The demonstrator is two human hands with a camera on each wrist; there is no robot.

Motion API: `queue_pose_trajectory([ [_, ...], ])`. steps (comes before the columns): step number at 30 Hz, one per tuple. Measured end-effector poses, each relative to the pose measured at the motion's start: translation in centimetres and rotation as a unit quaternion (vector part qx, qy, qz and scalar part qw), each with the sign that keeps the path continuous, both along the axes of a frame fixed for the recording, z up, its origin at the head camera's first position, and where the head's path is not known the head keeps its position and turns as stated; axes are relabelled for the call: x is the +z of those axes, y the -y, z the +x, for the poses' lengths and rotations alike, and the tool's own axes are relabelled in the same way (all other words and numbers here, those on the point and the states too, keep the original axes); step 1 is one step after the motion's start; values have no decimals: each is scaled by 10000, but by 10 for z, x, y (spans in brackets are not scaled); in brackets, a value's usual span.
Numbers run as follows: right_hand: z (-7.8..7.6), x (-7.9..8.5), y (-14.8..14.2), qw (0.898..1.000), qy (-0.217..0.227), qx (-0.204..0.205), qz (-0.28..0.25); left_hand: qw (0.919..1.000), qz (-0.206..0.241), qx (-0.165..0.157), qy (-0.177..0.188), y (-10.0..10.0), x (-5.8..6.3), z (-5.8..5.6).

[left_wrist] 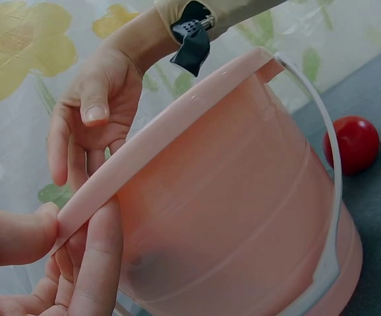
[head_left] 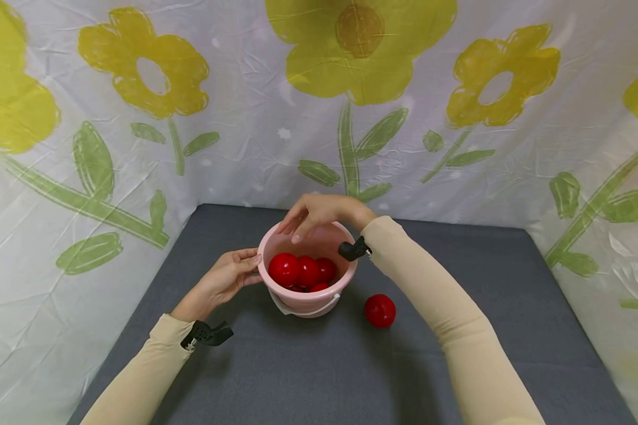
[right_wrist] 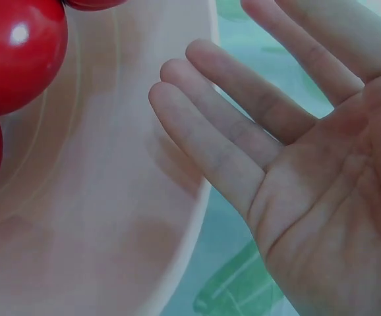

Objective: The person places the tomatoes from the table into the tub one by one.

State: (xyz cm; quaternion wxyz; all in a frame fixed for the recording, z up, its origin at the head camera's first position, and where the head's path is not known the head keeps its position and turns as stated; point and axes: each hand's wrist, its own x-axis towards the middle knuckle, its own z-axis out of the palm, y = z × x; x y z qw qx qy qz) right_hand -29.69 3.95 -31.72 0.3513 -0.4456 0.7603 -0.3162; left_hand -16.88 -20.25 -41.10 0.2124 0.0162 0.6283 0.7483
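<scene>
A pink bucket (head_left: 303, 302) with a white handle (left_wrist: 330, 217) stands on the table, holding several glossy red balls (head_left: 284, 270). My left hand (head_left: 224, 280) pinches the bucket's rim on its left side; in the left wrist view the thumb lies on the outer edge of the rim (left_wrist: 157, 138). Over the far side of the opening hovers my right hand (head_left: 319, 213), its fingers loosely extended and nothing in them. The right wrist view shows that palm (right_wrist: 329, 197) bare beside the bucket wall (right_wrist: 111, 250). One more red ball (head_left: 380, 311) lies on the table, right of the bucket.
A dark grey cloth (head_left: 276, 378) covers the table. White sheeting (head_left: 244, 141) printed with yellow flowers hangs behind and along both sides. A black wrist camera mount (head_left: 207, 334) sits on the left wrist and another mount (head_left: 353, 250) on the right.
</scene>
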Motion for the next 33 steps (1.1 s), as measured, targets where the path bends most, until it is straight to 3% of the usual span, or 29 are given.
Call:
queue_pose_trajectory([
  [12,-1,25,-50,9975,320,-343,-522,10000,33,-21,-75,1,-1,0],
  [20,9,41,-109,9935,-151,-1054,-407,10000,6,-38,-61,1,-1,-1],
  [25,22,26,-147,9879,-251,-1475,-403,10000,-11,-35,-68,0,-1,-1],
  [33,42,-31,-184,9835,323,-1735,-389,9999,-7,-53,-93,0,-2,-1],
])
